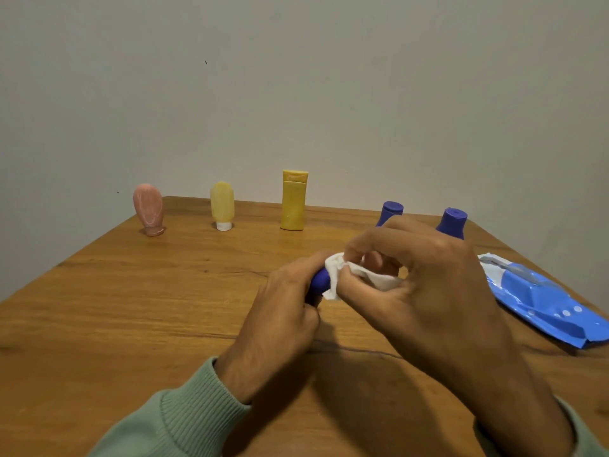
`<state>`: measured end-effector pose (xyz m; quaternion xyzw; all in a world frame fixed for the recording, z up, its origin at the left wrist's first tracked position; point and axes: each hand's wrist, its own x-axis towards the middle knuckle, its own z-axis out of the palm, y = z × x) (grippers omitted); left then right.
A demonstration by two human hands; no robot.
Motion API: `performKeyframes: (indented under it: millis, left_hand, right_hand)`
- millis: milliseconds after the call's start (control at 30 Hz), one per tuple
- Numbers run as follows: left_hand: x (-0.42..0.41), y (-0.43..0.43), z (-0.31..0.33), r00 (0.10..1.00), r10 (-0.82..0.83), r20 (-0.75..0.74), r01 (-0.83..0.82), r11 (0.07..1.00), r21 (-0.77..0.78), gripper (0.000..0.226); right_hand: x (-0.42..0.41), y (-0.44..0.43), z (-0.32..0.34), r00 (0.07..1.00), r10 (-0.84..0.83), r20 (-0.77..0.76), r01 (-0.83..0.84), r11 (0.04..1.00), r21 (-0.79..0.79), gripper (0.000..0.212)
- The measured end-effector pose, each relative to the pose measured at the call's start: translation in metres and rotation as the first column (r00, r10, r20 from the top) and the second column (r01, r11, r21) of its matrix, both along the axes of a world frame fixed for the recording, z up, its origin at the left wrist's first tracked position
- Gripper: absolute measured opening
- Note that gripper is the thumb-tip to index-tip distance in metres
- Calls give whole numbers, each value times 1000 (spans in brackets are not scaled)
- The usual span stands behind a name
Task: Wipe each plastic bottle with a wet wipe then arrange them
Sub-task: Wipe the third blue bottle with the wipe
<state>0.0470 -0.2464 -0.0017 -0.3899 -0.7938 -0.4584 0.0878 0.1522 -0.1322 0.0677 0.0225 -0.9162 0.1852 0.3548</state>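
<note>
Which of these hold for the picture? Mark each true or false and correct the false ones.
1. The left hand grips a blue plastic bottle. True.
2. The right hand holds a white wet wipe against that bottle. True.
3. The blue wet wipe pack lies at the table's left edge. False: it lies at the right, beside the right hand.
4. The tall yellow flip-cap bottle lies on its side. False: it stands upright on the wooden table.
5. The pink squeeze tube stands left of the pale yellow squeeze tube. True.
</note>
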Motion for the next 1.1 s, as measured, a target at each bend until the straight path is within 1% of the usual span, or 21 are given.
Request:
performKeyframes:
  millis: [67,133,200,267,333,400,467,533,600,667,733,800,833,900,1000,1100]
  left_hand:
    - [3,0,1,1000,-2,-17,1,1000,-16,60]
    - [5,0,3,1000,-6,-5,6,999,-40,58]
    - [7,1,6,1000,-22,16,23,998,-59,59]
    - [7,-1,9,998,-42,47,45,997,-65,65]
    - [3,-1,9,995,-47,84,51,998,-46,64]
    - [-1,-1,8,992,-45,115,46,999,-8,58]
    - [-3,0,6,987,-56,148,52,998,29,54]
    - [-4,2,4,979,-74,190,66,997,48,57]
    - [-4,2,3,972,-92,218,81,995,60,60]
    - [-4,1,3,968,-110,224,95,993,74,57]
    - [-2,-1,4,969,-130,212,114,990,86,54]
    - [-1,-1,5,969,-134,208,120,990,80,57]
    - [-1,-1,4,968,-135,214,122,990,74,59]
    - [-1,1,4,966,-137,218,128,990,57,61]
    - [1,2,3,975,-121,185,117,993,31,65]
    - [1,1,3,972,-131,194,121,991,63,63]
  right_hand:
    - [-1,1,-1,999,-25,25,26,999,-32,28]
    - [0,2,2,997,-26,77,35,993,-115,25]
    - [1,7,7,994,-8,113,31,980,-199,23]
    - [3,17,11,987,3,158,37,968,-248,23]
    - [3,27,13,974,49,222,29,943,-332,16]
    - [4,34,14,976,96,196,-6,909,-416,10]
    - [6,35,16,988,120,97,-61,879,-473,14]
    - [7,30,18,988,150,35,-118,883,-454,15]
    - [7,21,16,983,179,42,-150,915,-374,13]
    - [6,14,14,976,210,50,-188,941,-282,11]
    - [9,11,16,968,236,89,-214,955,-205,12]
    - [13,13,21,959,251,132,-226,957,-180,12]
    - [14,15,22,961,245,129,-221,960,-174,11]
    - [14,19,20,979,188,77,-175,973,-148,13]
    - [7,18,13,994,110,-3,-110,989,-103,15]
    - [5,14,11,984,177,9,-175,978,-112,15]
